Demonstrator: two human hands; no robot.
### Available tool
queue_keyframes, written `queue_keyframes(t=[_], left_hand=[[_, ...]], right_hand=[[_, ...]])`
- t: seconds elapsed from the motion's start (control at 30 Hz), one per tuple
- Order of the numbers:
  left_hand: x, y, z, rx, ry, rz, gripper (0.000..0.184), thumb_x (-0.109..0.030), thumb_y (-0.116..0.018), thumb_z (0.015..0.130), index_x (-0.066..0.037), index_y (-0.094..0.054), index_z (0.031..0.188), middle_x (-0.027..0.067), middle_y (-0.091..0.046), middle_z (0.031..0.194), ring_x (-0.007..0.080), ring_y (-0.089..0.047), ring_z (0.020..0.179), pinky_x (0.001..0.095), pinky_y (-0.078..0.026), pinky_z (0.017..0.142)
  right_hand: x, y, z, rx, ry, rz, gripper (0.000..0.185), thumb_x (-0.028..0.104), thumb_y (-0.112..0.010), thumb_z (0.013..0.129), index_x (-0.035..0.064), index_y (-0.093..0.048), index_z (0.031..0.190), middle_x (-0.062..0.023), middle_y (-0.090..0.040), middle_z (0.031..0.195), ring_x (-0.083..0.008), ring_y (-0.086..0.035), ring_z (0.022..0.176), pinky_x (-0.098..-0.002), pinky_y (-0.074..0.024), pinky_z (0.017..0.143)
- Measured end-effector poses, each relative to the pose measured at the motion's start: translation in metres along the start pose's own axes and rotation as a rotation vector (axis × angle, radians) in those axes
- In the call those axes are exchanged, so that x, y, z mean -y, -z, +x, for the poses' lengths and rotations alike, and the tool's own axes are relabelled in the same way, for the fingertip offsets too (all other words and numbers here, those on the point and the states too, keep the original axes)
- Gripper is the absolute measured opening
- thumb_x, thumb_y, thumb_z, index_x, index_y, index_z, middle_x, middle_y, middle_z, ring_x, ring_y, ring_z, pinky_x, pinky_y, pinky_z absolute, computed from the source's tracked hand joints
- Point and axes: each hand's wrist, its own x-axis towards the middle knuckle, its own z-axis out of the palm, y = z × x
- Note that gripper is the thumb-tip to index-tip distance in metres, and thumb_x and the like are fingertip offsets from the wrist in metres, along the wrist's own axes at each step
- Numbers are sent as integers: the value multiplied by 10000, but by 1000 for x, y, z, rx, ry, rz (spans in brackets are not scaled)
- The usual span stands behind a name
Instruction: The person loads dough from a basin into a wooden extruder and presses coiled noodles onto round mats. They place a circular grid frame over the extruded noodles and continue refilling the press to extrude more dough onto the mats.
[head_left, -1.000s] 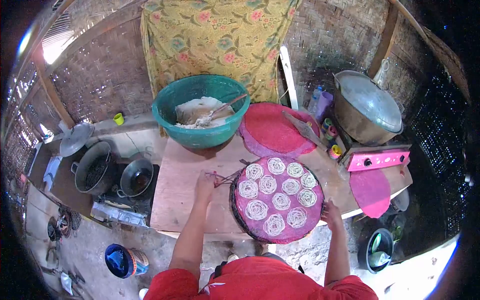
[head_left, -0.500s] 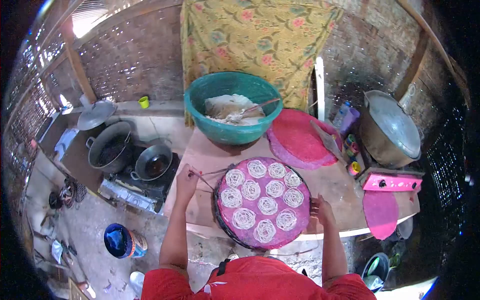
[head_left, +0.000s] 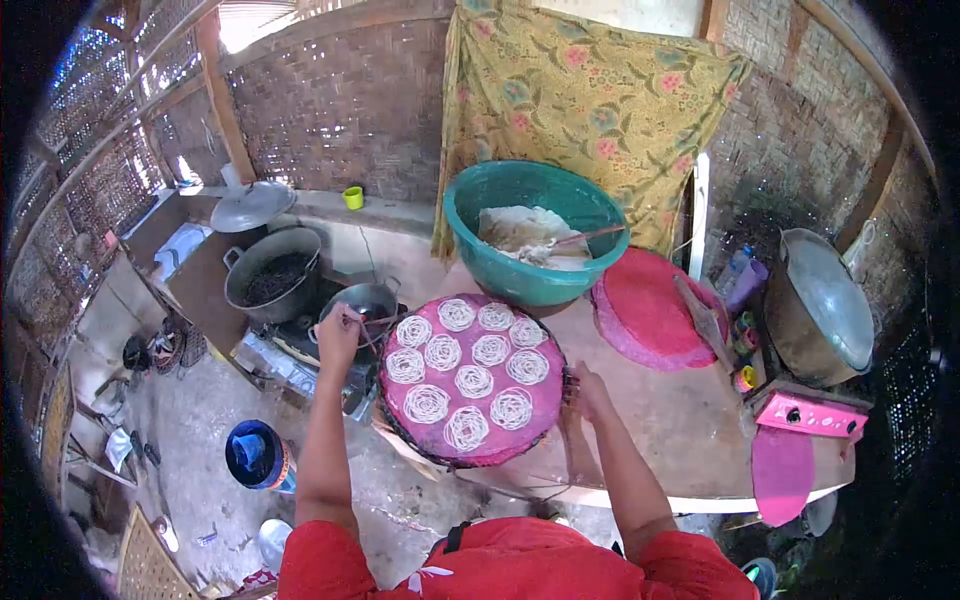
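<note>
A round tray (head_left: 556, 440) with a dark rim is held up in front of me, tilted slightly, over the table's front left part. On its pink sheet lie several white, lacy rounds that look like coiled noodle strands (head_left: 474, 381). My left hand (head_left: 340, 332) is closed on a thin cord running to the tray's left rim. My right hand (head_left: 590, 394) grips the rim on the right, fingers partly hidden beneath it. Another cord (head_left: 520, 494) hangs below the tray's near edge.
Behind the tray stands a green basin (head_left: 530, 275) with white dough or flour and a stick. Pink round sheets (head_left: 650, 300) lie right of it. A small pan (head_left: 370, 298) and a dark pot (head_left: 275, 280) stand on the left stove. A lidded pot (head_left: 820, 305) is at right.
The tray has moved left toward the stove with both hands, and now partly overlaps the small pan's side. The view has turned left.
</note>
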Motion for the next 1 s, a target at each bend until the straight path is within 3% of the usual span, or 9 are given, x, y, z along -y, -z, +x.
queue_keyframes(t=[0.3,0.4,0.53,0.57,0.6,0.67,0.8,0.93,1.0], left_hand=[[74,-2,-20,-162,4,-130,121,15,-634,742,-53,-548,794,55,-580,723,141,-566,661,279,-470,685],[124,3,-57,-87,268,341,221,-152,-665,776,-42,-594,953,98,-643,893,241,-609,825,343,-467,735],[186,7,-128,-151,-50,581,453,-216,-648,804,-9,-528,1188,213,-504,1221,365,-483,1116,401,-354,982],[139,19,-141,15,106,517,474,-185,-627,825,15,-481,1228,220,-479,1254,351,-487,1132,400,-372,979],[191,16,-161,-53,161,-5,414,-156,-560,877,41,-472,1230,204,-496,1246,319,-495,1137,387,-396,964],[235,13,-181,-190,36,-121,396,-264,-550,908,1,-525,1201,173,-533,1211,301,-518,1079,397,-424,906],[-18,-1,-167,-581,85,228,331,-257,-561,904,-48,-553,1161,159,-567,1141,275,-547,1031,396,-440,886],[-190,-30,-157,-678,96,137,269,-251,-573,901,-96,-580,1121,145,-602,1070,250,-576,984,394,-456,866],[-222,-49,-151,-633,101,89,239,-248,-579,899,-121,-594,1101,139,-619,1035,237,-590,960,394,-464,856]], right_hand=[[2,-4,-14,-10,79,-134,460,431,-416,925,12,-576,1027,-69,-585,844,-189,-565,717,-336,-474,648],[3,20,-45,-45,53,-104,417,407,-449,920,37,-583,1059,-44,-597,875,-153,-564,742,-287,-480,697],[-40,107,-56,-117,230,-232,362,355,-488,917,41,-581,1070,-39,-613,945,-116,-561,764,-278,-482,686],[-41,127,-72,-140,331,-430,343,338,-505,914,35,-595,1049,-46,-624,955,-111,-566,775,-279,-486,690],[-38,145,-86,-161,382,-529,334,329,-513,913,32,-602,1038,-50,-629,961,-109,-568,780,-279,-487,691],[-26,176,-121,-296,425,-537,315,314,-535,904,24,-631,976,-64,-647,943,-116,-584,800,-285,-492,704],[-5,285,-173,-555,377,-560,289,272,-566,874,13,-638,981,-106,-665,941,-208,-633,859,-342,-501,754],[-19,410,-227,-996,66,-1538,390,222,-517,863,28,-502,1201,-209,-543,1203,-347,-505,1136,-440,-461,870],[8,399,-281,-960,-306,-1548,389,193,-510,845,9,-510,1188,-258,-488,1250,-374,-424,1210,-451,-441,908]])
